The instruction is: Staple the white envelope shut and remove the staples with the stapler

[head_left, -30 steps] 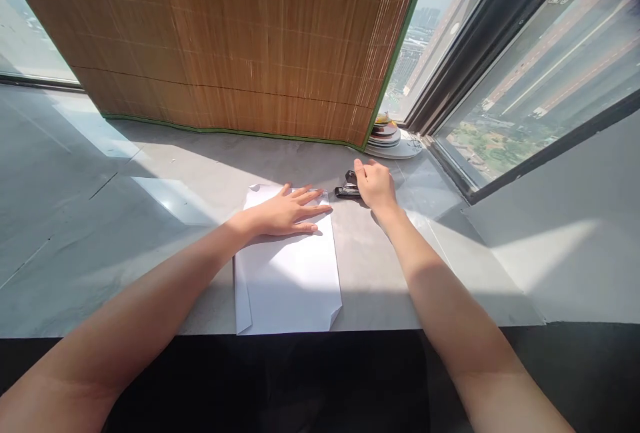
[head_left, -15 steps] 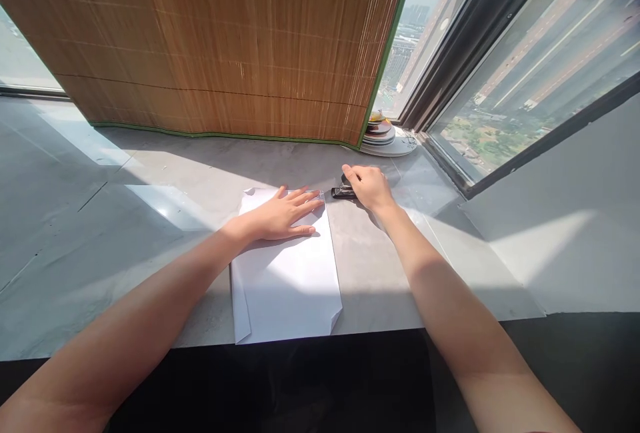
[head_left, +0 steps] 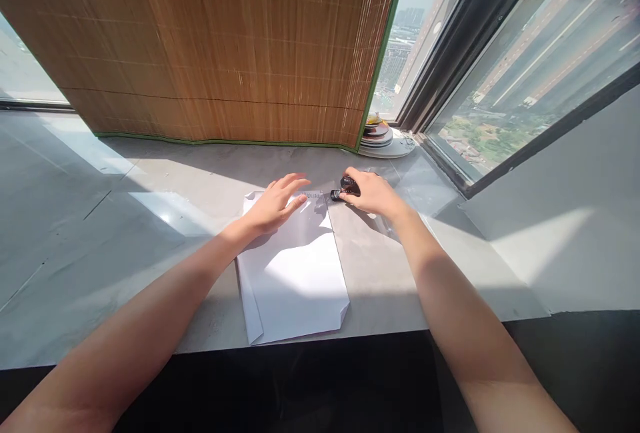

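White paper sheets (head_left: 300,280) lie on the grey stone-look ledge, with bent corners and a line of small dark print near the far edge. Over their far left part is my left hand (head_left: 276,205), fingers spread and raised, holding nothing. To the right of the paper's far corner, my right hand (head_left: 373,192) is wrapped round a black stapler (head_left: 349,186). The stapler's front end points left, just beside the paper's edge. My palm and fingers hide its rear part.
A bamboo blind (head_left: 225,46) with green edging hangs down to the back of the ledge (head_left: 150,293). Stacked plates (head_left: 380,141) stand in the back corner by the dark window frame (head_left: 445,66). A white wall (head_left: 565,220) rises on the right.
My left hand has lifted from lying flat on the paper and drawn slightly left. The paper's near end has shifted a little right. My right hand's grip on the stapler has turned, its jaws showing more.
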A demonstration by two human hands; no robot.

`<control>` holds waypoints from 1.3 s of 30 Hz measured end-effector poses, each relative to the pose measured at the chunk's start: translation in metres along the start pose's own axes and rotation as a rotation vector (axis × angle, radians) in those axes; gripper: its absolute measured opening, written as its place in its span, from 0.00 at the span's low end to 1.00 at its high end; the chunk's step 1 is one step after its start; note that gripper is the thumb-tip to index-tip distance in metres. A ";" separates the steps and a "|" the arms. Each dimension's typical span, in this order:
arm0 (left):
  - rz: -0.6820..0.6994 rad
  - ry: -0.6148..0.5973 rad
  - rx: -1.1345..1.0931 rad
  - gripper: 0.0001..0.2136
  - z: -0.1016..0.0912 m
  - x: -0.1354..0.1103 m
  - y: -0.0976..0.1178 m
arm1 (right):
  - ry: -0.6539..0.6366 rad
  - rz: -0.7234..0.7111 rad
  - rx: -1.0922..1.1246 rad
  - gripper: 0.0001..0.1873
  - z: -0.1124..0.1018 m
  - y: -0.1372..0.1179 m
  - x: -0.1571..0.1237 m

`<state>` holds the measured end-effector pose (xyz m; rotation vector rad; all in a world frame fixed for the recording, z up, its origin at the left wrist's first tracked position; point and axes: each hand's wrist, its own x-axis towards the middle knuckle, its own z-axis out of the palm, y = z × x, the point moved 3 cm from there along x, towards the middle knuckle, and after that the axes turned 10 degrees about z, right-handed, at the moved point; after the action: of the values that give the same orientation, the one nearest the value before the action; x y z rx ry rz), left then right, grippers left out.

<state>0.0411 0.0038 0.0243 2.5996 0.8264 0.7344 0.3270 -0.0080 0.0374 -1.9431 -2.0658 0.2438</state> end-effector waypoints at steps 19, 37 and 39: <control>-0.757 0.713 -0.096 0.20 -0.042 -0.022 -0.091 | -0.139 -0.316 0.491 0.35 0.048 -0.128 -0.051; -0.770 0.574 -0.138 0.19 -0.046 -0.022 -0.082 | -0.565 -0.207 0.647 0.26 0.039 -0.092 -0.046; -0.771 0.573 -0.144 0.19 -0.045 -0.023 -0.083 | -0.525 -0.150 0.606 0.25 0.033 -0.070 -0.049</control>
<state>-0.0369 0.0616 0.0165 1.7033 1.7104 1.2154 0.2523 -0.0596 0.0240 -1.4379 -2.0633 1.2907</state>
